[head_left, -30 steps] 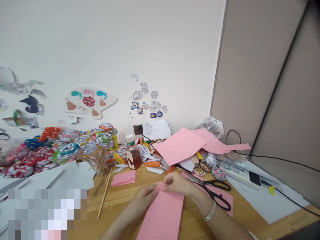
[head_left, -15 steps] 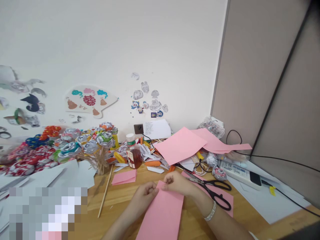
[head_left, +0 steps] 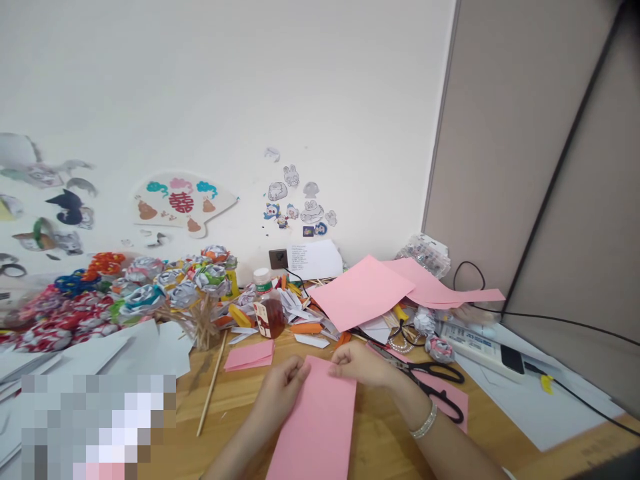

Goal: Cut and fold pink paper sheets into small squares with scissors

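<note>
A long strip of pink paper lies lengthwise in front of me on the wooden table. My left hand is closed on its far left edge, thumb on top. At the far right corner, my right hand pinches the same paper between thumb and fingers. Black-handled scissors rest just right of my right hand, on another pink sheet. A small folded pink paper is beyond my left hand. The paper's near end runs out of view.
A wooden stick lies at left. Behind stands a bottle of reddish-brown liquid among paper scraps. Large pink sheets lie at the back. Paper flowers and white sheets fill the left; a power strip is at right.
My left hand has moved slightly left along the paper's edge, away from my right hand. The fingertips are farther apart, and the pink strip has shifted a little left.
</note>
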### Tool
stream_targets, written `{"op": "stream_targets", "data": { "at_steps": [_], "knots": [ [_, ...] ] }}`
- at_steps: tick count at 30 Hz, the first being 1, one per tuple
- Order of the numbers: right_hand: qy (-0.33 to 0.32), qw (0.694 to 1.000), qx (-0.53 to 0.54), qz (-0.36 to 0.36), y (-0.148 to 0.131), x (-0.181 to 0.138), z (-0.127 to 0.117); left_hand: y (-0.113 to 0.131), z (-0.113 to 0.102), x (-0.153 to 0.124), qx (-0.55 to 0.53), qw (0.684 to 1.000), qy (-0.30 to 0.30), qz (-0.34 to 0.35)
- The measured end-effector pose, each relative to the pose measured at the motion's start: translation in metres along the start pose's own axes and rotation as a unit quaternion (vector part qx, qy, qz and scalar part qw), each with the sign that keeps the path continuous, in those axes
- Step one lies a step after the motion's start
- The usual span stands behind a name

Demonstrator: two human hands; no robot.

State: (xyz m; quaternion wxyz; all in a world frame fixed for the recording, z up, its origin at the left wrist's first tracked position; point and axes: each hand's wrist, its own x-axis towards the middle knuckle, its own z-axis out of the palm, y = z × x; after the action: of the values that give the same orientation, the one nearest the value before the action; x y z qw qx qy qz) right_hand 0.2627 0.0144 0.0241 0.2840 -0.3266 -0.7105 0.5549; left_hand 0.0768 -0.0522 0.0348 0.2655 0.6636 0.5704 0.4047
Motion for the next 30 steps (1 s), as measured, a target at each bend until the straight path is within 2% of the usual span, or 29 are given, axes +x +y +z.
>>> {"op": "stream_targets", "data": {
  "at_steps": [8, 18, 24, 30],
  "knots": [
    [0.019, 0.998, 0.064, 0.019, -0.003, 0.001, -0.006, -0.005, -0.015, 0.008, -0.046, 0.997, 0.06, 0.006],
    [0.073, 0.991, 0.111, -0.001, -0.007, 0.001, 0.002, -0.004, -0.015, 0.007, -0.038, 0.993, 0.109, 0.02],
    [0.079, 0.988, 0.129, -0.018, -0.007, 0.002, 0.003, -0.002, -0.016, 0.005, -0.037, 0.992, 0.12, 0.031],
    [0.058, 0.992, 0.113, -0.014, -0.003, 0.004, 0.007, -0.008, -0.014, 0.005, -0.03, 0.988, 0.143, 0.041]
  ]
}}
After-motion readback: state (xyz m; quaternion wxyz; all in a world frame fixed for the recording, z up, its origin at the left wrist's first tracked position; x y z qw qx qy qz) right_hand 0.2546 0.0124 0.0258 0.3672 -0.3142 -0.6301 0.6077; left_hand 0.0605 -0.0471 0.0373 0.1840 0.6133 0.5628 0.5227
